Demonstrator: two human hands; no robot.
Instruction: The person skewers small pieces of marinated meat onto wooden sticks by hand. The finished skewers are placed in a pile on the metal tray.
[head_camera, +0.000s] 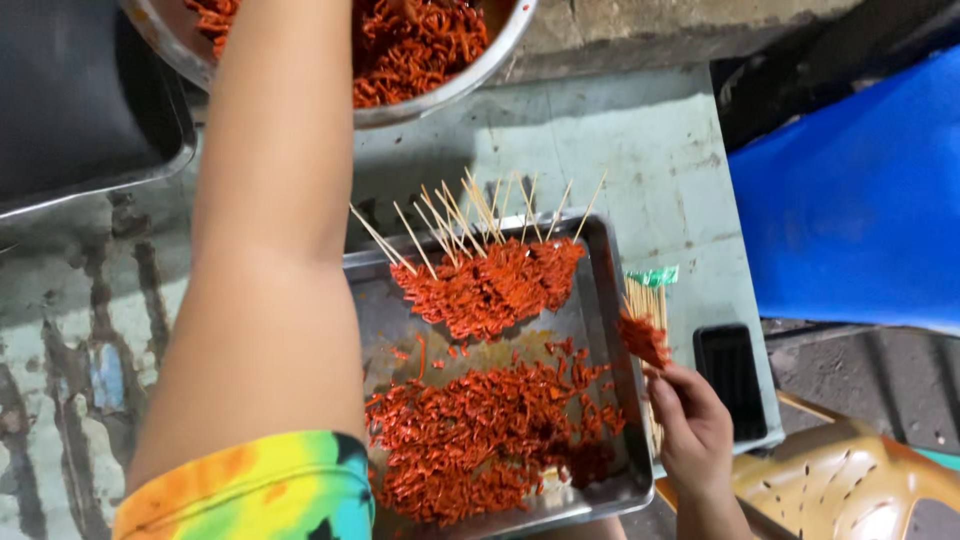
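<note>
My right hand is shut on a thin wooden skewer with red marinated meat pieces on its tip, held just right of a metal tray. The tray holds a pile of finished skewers at its far end and loose red meat pieces at its near end. My left forearm stretches up toward a metal bowl of the same red meat at the top edge. The left hand itself lies beyond the frame.
A bundle of bare skewers with a green band lies right of the tray, next to a dark phone. A dark tray sits at upper left, a blue surface at right, and a tan plastic stool at lower right.
</note>
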